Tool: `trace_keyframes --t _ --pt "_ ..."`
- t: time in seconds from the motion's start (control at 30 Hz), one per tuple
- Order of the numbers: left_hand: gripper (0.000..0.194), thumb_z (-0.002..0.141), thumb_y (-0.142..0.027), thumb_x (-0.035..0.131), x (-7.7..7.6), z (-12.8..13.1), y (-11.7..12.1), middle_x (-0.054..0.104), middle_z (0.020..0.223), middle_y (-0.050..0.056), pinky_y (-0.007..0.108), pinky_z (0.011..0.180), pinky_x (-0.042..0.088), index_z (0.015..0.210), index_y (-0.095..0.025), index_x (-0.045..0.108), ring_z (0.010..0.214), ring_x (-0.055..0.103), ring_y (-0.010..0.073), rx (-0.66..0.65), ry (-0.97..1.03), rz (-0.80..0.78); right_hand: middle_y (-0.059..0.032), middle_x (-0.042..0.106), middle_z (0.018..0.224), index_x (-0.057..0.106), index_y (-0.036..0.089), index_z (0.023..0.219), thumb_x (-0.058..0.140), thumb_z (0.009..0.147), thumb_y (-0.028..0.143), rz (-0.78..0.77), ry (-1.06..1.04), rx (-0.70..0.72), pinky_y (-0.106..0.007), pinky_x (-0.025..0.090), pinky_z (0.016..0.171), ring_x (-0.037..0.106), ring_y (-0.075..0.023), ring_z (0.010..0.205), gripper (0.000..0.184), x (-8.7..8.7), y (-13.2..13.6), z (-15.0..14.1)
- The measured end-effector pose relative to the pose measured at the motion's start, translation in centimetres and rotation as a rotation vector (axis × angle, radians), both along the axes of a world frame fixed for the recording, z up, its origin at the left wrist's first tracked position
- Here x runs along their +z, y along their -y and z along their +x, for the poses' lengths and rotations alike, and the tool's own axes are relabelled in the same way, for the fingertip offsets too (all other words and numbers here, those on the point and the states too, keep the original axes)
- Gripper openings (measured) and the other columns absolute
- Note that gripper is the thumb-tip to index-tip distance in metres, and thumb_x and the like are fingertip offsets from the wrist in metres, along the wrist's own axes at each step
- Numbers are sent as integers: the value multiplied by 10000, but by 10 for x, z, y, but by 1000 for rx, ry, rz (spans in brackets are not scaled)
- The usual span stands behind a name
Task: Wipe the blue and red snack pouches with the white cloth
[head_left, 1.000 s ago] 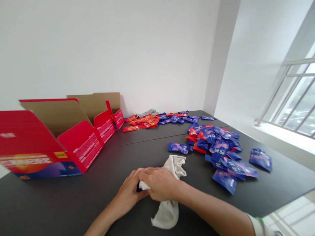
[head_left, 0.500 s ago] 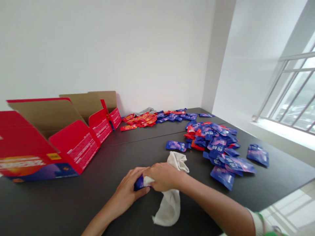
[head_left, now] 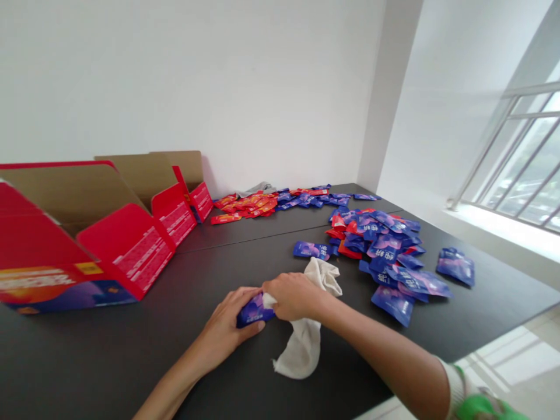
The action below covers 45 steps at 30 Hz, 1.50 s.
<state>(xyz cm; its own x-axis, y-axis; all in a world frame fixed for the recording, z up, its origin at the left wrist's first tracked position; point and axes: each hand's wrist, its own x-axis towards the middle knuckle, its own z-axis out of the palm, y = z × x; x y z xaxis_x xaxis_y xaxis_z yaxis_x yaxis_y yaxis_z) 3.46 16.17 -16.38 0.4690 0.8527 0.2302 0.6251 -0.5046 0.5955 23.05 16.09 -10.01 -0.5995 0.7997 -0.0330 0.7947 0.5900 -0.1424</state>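
My left hand (head_left: 228, 322) is closed around a blue packet (head_left: 254, 310) and holds it down on the black table (head_left: 131, 361). My right hand (head_left: 294, 296) grips a white cloth (head_left: 301, 347) and presses it against the packet's right end. The cloth bunches up behind my right hand and hangs down below it on the table.
An open red cardboard box (head_left: 79, 245) stands at the left, a second one (head_left: 184, 195) behind it. A pile of blue and red packets (head_left: 385, 251) lies at the right, more packets (head_left: 280, 203) along the far wall. A window (head_left: 520, 169) is at the right.
My right hand has slid to the right with the cloth, uncovering more of the blue packet in my left hand. The view has shifted slightly.
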Motion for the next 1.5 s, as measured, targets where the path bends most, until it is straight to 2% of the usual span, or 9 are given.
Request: trace_keyframes --t 0.17,0.4,0.57,0.73,0.97,1.17,1.33,1.4,1.5 --pt "451 765 -329 682 -4 -1 -2 598 1196 44 395 989 408 1192 -259 554 1122 534 255 0 69 -9 -110 673 1059 574 152 1115 575 765 210 114 -131 165 -352 530 735 659 -267 921 355 -8 5 -13" --pt "486 785 -396 679 -3 -2 -3 596 1216 42 390 973 418 1232 -264 541 1119 538 259 8 -10 15 -115 690 951 604 156 1044 571 812 268 83 -28 -15 -380 522 725 669 -284 866 260 -5 -2 -2" --pt "452 771 -323 680 -7 -2 -4 599 1197 35 399 998 403 1199 -263 547 1125 539 255 -11 64 2 -130 672 1038 550 116 1137 609 765 216 155 -112 187 -341 528 744 657 -265 924 389 -10 3 -12" --pt "480 798 -395 667 -5 -2 -4 583 1217 55 437 987 397 1231 -253 517 1120 529 270 -11 0 -3 -108 688 938 591 144 1047 581 803 257 101 -30 -7 -375 530 701 669 -281 856 269 -7 -2 -5" --pt "455 766 -340 686 -8 -3 -5 595 1190 50 430 983 409 1190 -259 543 1108 544 267 -1 70 -4 -121 676 997 565 112 1082 609 758 226 190 -98 172 -335 530 727 657 -256 891 346 -11 2 -12" --pt "467 780 -418 674 -6 -3 -4 606 1170 57 425 944 431 1194 -244 547 1077 554 274 5 -12 16 -114 678 941 574 131 1036 559 808 254 145 -44 -15 -369 527 696 663 -277 852 260 -9 -4 -5" --pt "444 763 -335 682 -10 -4 -5 592 1175 59 418 964 415 1175 -236 547 1099 537 271 17 50 5 -112 668 1003 552 124 1059 609 761 221 200 -112 167 -326 520 743 650 -250 907 319 -13 1 -13" --pt "440 771 -341 678 -10 -4 -6 591 1166 59 414 956 418 1176 -234 543 1092 537 268 15 34 3 -106 671 989 552 133 1056 617 758 242 193 -116 120 -334 519 741 653 -252 887 324 -14 0 -13" --pt "477 782 -406 676 -6 -2 -5 590 1175 56 413 945 420 1204 -239 528 1087 537 269 11 -24 14 -113 672 946 557 129 1021 593 775 240 178 -70 -64 -358 515 728 656 -262 855 273 -15 -4 -9"
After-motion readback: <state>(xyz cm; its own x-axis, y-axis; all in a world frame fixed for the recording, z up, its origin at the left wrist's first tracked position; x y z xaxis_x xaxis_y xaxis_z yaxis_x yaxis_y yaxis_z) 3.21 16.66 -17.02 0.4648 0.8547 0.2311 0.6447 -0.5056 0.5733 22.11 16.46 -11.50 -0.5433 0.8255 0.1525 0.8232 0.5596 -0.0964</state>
